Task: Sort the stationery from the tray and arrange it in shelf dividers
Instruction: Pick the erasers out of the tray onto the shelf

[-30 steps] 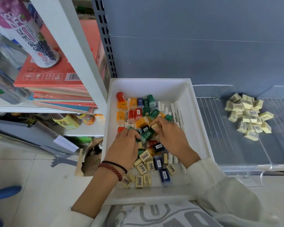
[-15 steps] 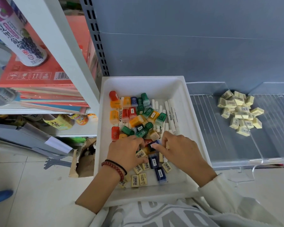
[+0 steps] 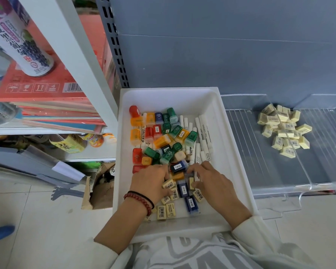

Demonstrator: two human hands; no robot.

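Observation:
A white tray (image 3: pixel 239 171) holds several coloured sharpeners (image 3: pixel 163 141), white markers (image 3: pixel 203 133), dark blue blocks (image 3: pixel 182 189) and cream erasers (image 3: pixel 164 209) with barcodes. Both my hands are inside its near half. My left hand (image 3: pixel 151 181), with a bead bracelet at the wrist, has its fingers curled over a cream eraser (image 3: pixel 168 184). My right hand (image 3: pixel 211 183) pinches another cream eraser (image 3: pixel 191 183) between thumb and fingers. A pile of cream erasers (image 3: pixel 283 129) lies on the grey shelf between clear dividers (image 3: pixel 299 162) to the right.
A white shelf post (image 3: pixel 81 61) stands left of the tray, with red flat boxes (image 3: pixel 43 88) and a drinks can (image 3: pixel 21 41) behind it. An open cardboard box (image 3: pixel 99 189) sits on the tiled floor below. The shelf's grey back panel (image 3: pixel 221 55) rises behind the tray.
Both hands have drawn back from the coloured sharpeners in the tray's middle to the erasers and blue blocks at its near end.

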